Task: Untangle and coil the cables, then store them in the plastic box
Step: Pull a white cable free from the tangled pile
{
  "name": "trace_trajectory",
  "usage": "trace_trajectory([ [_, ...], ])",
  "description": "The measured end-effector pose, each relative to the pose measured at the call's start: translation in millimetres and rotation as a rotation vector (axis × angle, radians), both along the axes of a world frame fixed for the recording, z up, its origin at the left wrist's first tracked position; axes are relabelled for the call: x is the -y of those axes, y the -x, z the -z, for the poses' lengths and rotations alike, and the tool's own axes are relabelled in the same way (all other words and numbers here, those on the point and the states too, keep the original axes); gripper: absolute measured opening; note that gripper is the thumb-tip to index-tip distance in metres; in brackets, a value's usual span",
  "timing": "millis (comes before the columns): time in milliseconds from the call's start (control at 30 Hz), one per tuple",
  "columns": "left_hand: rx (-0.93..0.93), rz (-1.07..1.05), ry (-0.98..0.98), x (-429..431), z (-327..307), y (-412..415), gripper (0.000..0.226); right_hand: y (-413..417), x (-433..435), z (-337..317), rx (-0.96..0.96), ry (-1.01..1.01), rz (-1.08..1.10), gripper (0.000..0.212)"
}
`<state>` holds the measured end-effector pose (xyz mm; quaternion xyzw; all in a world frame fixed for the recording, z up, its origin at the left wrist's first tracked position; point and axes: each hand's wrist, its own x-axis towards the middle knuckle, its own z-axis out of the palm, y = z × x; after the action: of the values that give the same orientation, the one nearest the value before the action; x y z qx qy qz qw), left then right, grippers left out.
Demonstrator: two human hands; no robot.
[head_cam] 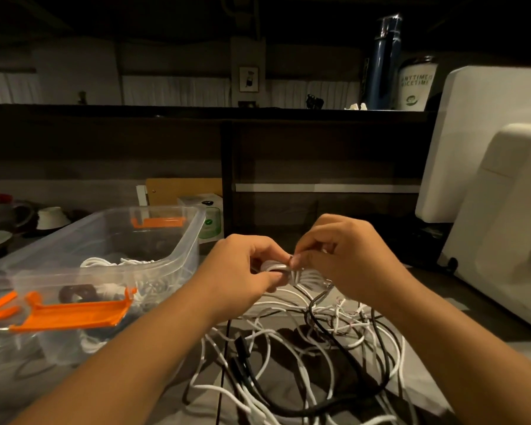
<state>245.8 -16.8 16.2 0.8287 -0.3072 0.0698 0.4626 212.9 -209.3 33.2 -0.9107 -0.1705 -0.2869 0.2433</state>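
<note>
A tangle of white and black cables (316, 357) lies on the grey table in front of me. Above it, my left hand (242, 271) grips a small coil of white cable (275, 266). My right hand (341, 256) pinches a strand of that same coil at its right side, fingertips meeting the left hand's. The clear plastic box (181, 240) with orange latches (74, 314) stands to the left, holding coiled white cables (117, 262) and a dark coil (77, 292).
A white appliance (500, 210) fills the right side. A dark partition rises behind the hands, with a blue bottle (383, 62) and a white cup (416, 84) on its ledge. Bowls and plates (49, 217) sit far left, small boxes (209, 216) behind the plastic box.
</note>
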Motion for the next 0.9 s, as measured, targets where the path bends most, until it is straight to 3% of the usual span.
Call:
trace_trajectory([
  [167, 0.028, 0.067, 0.098, -5, -7, 2, 0.028, 1, 2, -2, -0.241, -0.392, -0.139, 0.023],
  [333, -0.038, 0.166, 0.224, -5, -8, 6, 0.022, 5, 5, -6, -0.588, -0.681, -0.256, 0.019],
  [500, -0.124, 0.188, 0.401, -3, -8, 10, 0.02, -1, 0, -1, -0.712, -0.946, -0.354, 0.018],
  [667, -0.142, 0.167, 0.533, 0, -8, 8, 0.022, -2, -3, 4, -0.661, -1.023, -0.361, 0.027],
  [800, -0.157, 0.047, 0.664, 6, 0, 4, 0.019, -4, -9, 12, -0.487, -0.809, -0.224, 0.016],
  [900, -0.083, -0.06, 0.587, 8, 4, 0, 0.02, -6, -14, 16, -0.453, -0.748, -0.143, 0.013],
])
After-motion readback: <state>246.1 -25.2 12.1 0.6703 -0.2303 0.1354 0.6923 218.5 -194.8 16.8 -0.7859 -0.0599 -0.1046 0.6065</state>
